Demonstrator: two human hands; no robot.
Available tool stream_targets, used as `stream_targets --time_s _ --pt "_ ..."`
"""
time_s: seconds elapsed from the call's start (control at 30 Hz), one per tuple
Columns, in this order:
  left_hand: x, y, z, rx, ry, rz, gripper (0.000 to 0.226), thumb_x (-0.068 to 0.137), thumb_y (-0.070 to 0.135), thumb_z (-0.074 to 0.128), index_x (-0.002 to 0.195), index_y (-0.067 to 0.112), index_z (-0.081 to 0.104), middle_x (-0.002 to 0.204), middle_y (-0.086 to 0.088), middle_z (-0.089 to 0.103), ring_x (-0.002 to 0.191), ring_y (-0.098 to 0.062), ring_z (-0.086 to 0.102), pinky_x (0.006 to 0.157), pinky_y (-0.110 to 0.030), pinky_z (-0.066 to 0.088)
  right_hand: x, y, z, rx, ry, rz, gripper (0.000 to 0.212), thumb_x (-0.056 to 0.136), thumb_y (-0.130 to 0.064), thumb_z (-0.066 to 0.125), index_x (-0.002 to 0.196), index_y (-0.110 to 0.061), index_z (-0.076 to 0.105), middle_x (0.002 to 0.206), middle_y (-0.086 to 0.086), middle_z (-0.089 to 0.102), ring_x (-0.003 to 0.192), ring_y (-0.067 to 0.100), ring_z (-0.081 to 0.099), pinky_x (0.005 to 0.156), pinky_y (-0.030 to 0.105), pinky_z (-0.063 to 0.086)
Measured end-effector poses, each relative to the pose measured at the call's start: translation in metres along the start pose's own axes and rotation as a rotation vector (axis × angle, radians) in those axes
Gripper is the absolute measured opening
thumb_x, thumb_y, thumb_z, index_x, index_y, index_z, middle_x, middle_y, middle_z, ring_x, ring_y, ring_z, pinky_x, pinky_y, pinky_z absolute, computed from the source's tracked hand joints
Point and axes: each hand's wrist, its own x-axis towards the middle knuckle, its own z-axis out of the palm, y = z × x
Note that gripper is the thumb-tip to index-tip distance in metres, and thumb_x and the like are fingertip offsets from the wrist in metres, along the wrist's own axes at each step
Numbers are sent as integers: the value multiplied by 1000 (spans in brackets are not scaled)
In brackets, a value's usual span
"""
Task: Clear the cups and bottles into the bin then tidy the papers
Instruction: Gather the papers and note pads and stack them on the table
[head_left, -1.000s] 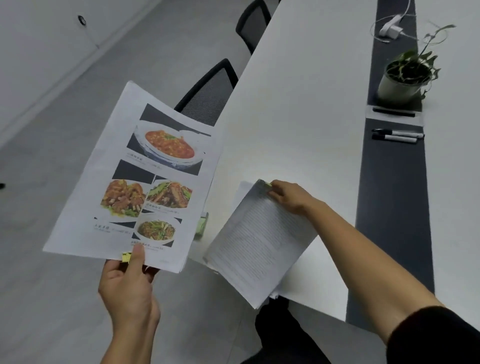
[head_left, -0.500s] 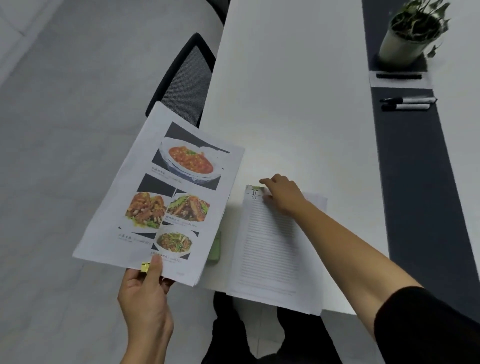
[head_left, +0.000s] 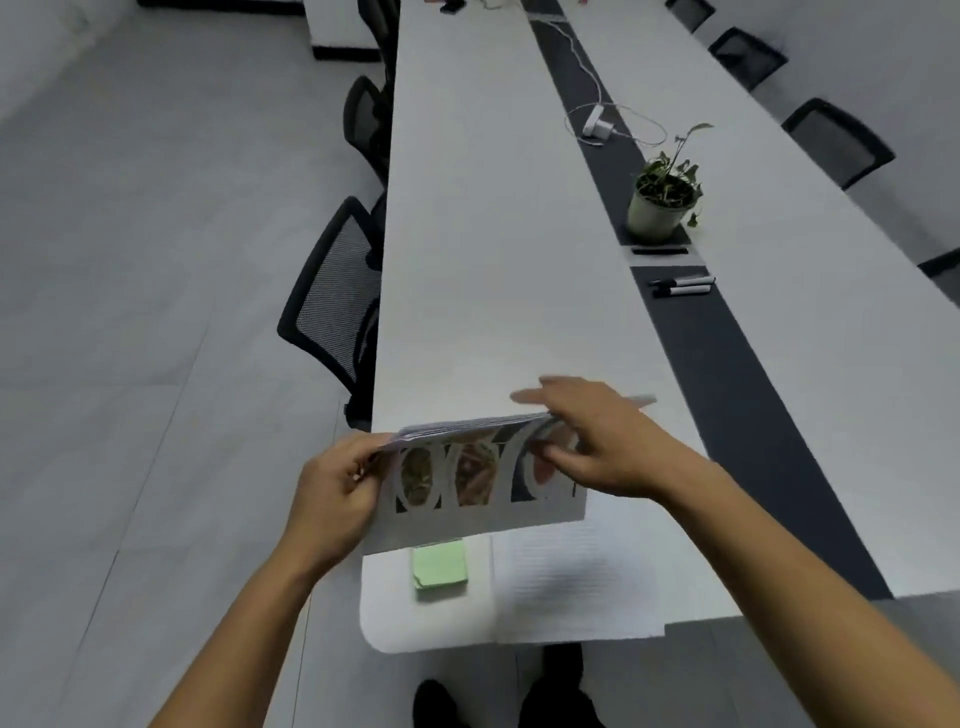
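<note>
Papers (head_left: 483, 483) over long white table (head_left: 493, 208), black chairs (head_left: 332, 306), grey floor (head_left: 130, 260)

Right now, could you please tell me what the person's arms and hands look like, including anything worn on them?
Both forearms are bare as far as the picture shows them; no sleeve, watch, ring or glove shows on the left hand or the right hand. The right one is motion-blurred.

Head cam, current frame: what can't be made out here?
- Food-photo sheets: seen almost edge-on and blurred, so captions are unreadable.
- Right hand: motion-blurred fingers; grip on the sheets unclear.
- Text pages: print washed out, top edge hidden behind the held sheets.
- Green sticky notes: top edge covered by the sheets.
- Bin, cups, bottles: none in view.
</note>
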Motion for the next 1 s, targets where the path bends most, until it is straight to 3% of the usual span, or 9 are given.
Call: stream_targets --time_s 0.1,0.17,0.23,0.3,0.37,0.5,0.67,0.9,1.0 --pt "15 16 0 -157 47 -32 36 91 14 61 118 37 64 111 12 64 91 -10 65 72 -12 48 -23 6 5 213 56 182 35 94 -14 53 118 -38 62 107 -16 72 99 9 65 87 38 53" --pt "17 27 9 -322 133 -207 62 91 26 70 145 38 42 129 12 55 98 -13 65 78 -23 53 -40 11 17 340 186 322 35 92 -11 51 112 -38 62 102 -18 70 94 5 64 83 35 53" --pt "9 35 27 -433 138 -366 83 88 29 71 154 36 21 139 10 46 114 -12 59 87 -28 50 -58 16 36 543 281 481 32 94 -15 50 114 -38 61 105 -16 69 95 4 65 82 34 55" --pt "-4 37 54 -403 19 -487 87 88 36 69 156 31 15 142 9 41 124 -14 51 93 -30 45 -73 21 58 823 307 653 24 100 -26 52 121 -35 59 111 -10 72 97 12 70 88 40 57" --pt "-21 33 84 -428 -172 -632 78 89 42 66 153 28 23 138 11 45 119 -14 56 94 -33 48 -86 26 78 1019 303 778 24 100 -33 55 124 -33 58 114 -7 73 99 17 72 91 46 57" --pt "-49 27 138 -546 -260 -797 27 94 14 58 119 25 62 111 1 73 89 -18 73 74 -33 60 -109 42 107 970 257 921 25 99 -26 54 124 -27 52 117 -5 68 100 16 68 87 37 56" --pt "-49 18 180 -447 -275 -891 28 88 9 60 114 18 64 107 1 72 93 -18 69 75 -32 58 -114 73 129 920 133 1039 34 96 -15 43 130 -20 45 121 -3 59 105 17 60 90 34 48" --pt "-26 -3 209 -212 -296 -912 46 91 1 49 136 13 52 120 -7 66 100 -20 63 73 -31 54 -100 125 148 818 21 1079 46 97 -15 46 143 -16 39 139 8 54 118 25 55 97 35 45" --pt "-31 -3 218 -69 -335 -913 56 94 11 55 147 10 39 143 -11 52 123 -28 54 98 -37 48 -106 141 159 748 -41 1136 60 96 -21 52 152 -12 30 149 14 44 132 32 48 106 40 40"
